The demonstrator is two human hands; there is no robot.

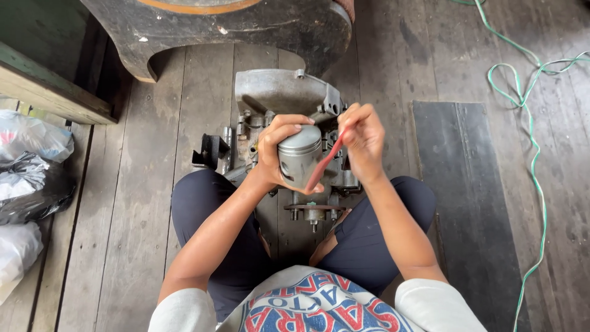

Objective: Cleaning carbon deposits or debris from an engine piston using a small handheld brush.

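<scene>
My left hand (270, 150) is wrapped around a grey metal piston (300, 155), holding it upright above a small engine block (283, 95) that stands on the wooden floor between my knees. My right hand (364, 138) pinches a thin red strip (324, 163), which slants down across the piston's right side and touches it. Both hands sit close together over the engine. The lower part of the engine is partly hidden behind the piston and my hands.
A dark wooden stand (233, 27) rises just beyond the engine. Plastic bags (27, 178) lie at the left edge. A dark flat mat (470, 203) lies to the right, and a green cord (531, 154) snakes along the floorboards at the far right.
</scene>
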